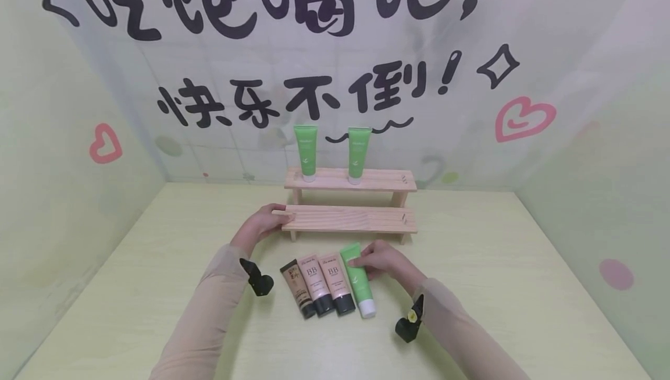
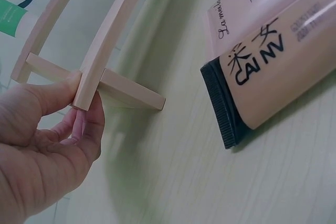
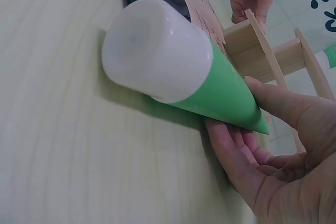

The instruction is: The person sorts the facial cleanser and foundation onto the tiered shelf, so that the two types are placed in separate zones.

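Observation:
My left hand [image 1: 263, 223] grips the left end of the lower step of a wooden two-step stand [image 1: 350, 220], thumb on top and fingers beneath in the left wrist view. With my right hand [image 1: 384, 259] I pinch a green tube with a white cap [image 1: 361, 282] near its flat end; it lies on the table. Left of it lie two pink BB cream tubes [image 1: 335, 278] with black caps, side by side, then a tan tube [image 1: 297, 287] with dark ends. Two more green tubes [image 1: 306, 153] stand cap-down on the upper step, one left and one near the middle.
The pale wooden table [image 1: 146, 287] is bounded by printed walls [image 1: 335, 71] at the back and both sides. The lower step [image 2: 113, 35] sits in front of the upper one, on short legs. Black devices [image 1: 256, 278] are strapped to both wrists.

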`<state>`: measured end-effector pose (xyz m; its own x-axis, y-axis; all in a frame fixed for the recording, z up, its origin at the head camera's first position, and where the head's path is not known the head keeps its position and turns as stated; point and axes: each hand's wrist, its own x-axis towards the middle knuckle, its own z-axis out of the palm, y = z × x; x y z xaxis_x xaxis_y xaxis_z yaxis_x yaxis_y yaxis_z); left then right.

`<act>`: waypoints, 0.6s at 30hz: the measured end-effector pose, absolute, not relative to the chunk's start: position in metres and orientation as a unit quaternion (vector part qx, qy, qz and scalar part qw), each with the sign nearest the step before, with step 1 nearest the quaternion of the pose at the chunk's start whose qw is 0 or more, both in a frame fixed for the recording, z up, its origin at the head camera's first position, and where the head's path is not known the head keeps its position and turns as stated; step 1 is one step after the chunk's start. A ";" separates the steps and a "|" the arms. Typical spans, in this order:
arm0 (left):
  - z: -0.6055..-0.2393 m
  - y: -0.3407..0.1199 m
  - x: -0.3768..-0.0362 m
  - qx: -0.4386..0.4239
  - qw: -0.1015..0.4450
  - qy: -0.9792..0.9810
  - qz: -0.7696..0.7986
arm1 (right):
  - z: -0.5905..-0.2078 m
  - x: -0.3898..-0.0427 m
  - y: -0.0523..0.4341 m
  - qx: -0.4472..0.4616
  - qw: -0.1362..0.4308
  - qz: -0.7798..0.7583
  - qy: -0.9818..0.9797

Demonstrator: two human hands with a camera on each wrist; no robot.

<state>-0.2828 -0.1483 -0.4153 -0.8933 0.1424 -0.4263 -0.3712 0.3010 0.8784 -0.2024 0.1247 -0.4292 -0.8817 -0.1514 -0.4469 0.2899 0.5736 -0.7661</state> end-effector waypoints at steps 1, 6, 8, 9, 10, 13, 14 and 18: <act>-0.415 -0.148 -0.283 -0.073 0.218 0.778 0.585 | -0.430 -0.203 0.125 0.040 0.240 -0.462 0.853; -0.415 -0.148 -0.283 -0.073 0.218 0.778 0.585 | -0.432 -0.204 0.126 0.042 0.240 -0.473 0.847; -0.416 -0.148 -0.283 -0.074 0.220 0.777 0.585 | -0.432 -0.204 0.126 0.041 0.240 -0.474 0.846; -0.416 -0.148 -0.283 -0.074 0.220 0.776 0.586 | -0.432 -0.204 0.126 0.042 0.240 -0.475 0.845; -0.415 -0.148 -0.283 -0.073 0.220 0.776 0.587 | -0.432 -0.204 0.127 0.042 0.241 -0.476 0.845; -0.415 -0.148 -0.283 -0.073 0.221 0.775 0.587 | -0.432 -0.204 0.128 0.039 0.244 -0.480 0.841; -0.415 -0.148 -0.283 -0.073 0.221 0.776 0.586 | -0.432 -0.204 0.129 0.037 0.246 -0.482 0.840; -0.415 -0.148 -0.283 -0.074 0.222 0.777 0.584 | -0.431 -0.205 0.132 0.030 0.252 -0.479 0.840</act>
